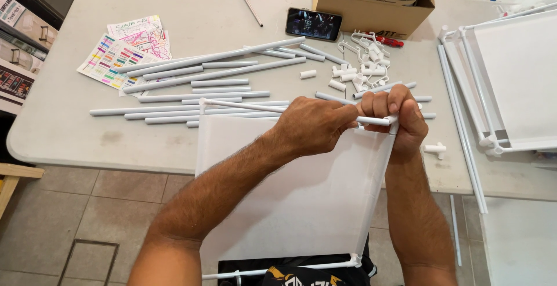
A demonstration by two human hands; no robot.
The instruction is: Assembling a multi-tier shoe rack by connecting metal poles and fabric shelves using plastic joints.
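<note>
1. The fabric panel (301,199) and tube (249,106) I hold are plain white.
2. Loose pipes (214,71) are pale grey.
3. The box (371,7) is brown cardboard.
4. Paper sheets (119,59) carry multicoloured charts.

Two hands are showing: left hand (313,124), right hand (397,114), both gripping one white fabric panel frame (301,199). One more fabric panel frame (510,77) is lying at 3 o'clock. Loose long white tubes (214,77) are lying at 10 o'clock, roughly fifteen, exact count hard to tell where they are overlapping. Small white connectors (357,71) are piling at 12 o'clock, a dozen or so, too tangled to count; one single connector (435,148) is sitting at 3 o'clock. One phone (313,23), one cardboard box (371,7), one thin metal rod (251,7), one red-handled tool (390,41). About three printed colour sheets (125,51) are stacking at 10 o'clock.
</note>
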